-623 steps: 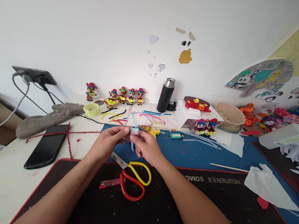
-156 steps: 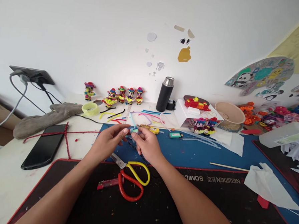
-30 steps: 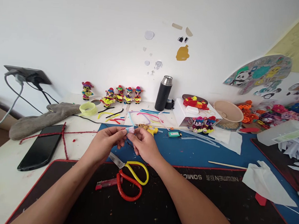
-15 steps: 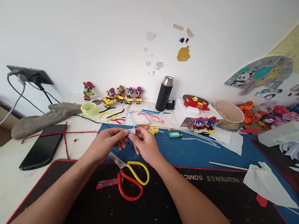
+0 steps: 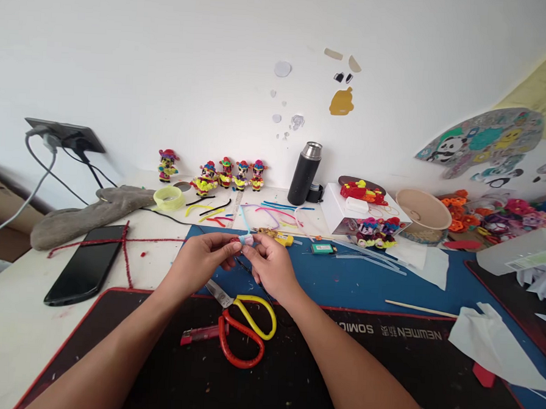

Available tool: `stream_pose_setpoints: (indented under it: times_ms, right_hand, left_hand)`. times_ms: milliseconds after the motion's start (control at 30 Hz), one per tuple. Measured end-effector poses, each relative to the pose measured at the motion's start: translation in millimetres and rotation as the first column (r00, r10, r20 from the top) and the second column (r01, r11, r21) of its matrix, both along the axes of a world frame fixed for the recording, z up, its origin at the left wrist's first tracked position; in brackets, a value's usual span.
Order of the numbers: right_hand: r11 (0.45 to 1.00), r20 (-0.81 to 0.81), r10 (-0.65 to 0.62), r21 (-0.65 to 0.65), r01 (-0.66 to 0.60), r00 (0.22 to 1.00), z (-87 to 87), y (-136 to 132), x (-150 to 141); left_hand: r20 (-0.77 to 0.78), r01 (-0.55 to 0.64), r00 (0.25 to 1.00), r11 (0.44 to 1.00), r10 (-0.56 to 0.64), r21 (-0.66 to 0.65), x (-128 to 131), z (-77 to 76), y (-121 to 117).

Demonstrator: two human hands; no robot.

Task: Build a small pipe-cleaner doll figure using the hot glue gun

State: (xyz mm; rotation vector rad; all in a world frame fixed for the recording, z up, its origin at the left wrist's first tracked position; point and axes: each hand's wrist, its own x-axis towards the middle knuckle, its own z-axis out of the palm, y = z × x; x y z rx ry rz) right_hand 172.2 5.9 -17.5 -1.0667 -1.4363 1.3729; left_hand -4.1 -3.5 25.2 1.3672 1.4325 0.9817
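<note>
My left hand [image 5: 195,264] and my right hand [image 5: 273,267] meet over the blue mat, thumbs and fingertips pinched on one small fuzzy pipe-cleaner piece [image 5: 247,240]. It is pale pink with light blue wound round it, and a light blue end sticks up from it. Some red shows beside the left fingertips. Fingers cover part of the piece. Just below the hands lie scissors [image 5: 227,306] with one yellow and one red handle, partly over a small red tool [image 5: 197,335]. Behind the right hand is a yellow glue gun [image 5: 284,239], partly hidden.
Several pipe-cleaner figures [image 5: 205,179] stand along the wall. A black thermos [image 5: 302,178] is near a white box [image 5: 339,211]. Coloured pipe cleaners [image 5: 272,216] lie behind the hands. At left is a phone [image 5: 84,268]; at right, a tissue [image 5: 490,338] and stick [image 5: 418,308].
The view has shifted slightly, so everything sits a little further right. Both hands still pinch the piece; its pink and blue part shows more, with red beside the left fingers.
</note>
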Motion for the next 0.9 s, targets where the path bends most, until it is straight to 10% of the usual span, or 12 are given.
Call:
stream_pose_setpoints:
  times_ms: [900]
  right_hand:
    - [0.992,-0.158,0.106,-0.055,-0.115,0.982,6.6,1.8,2.2]
  left_hand:
    - [0.213,0.130,0.964,0.982,-0.158,0.141,-3.5,0.5,2.5]
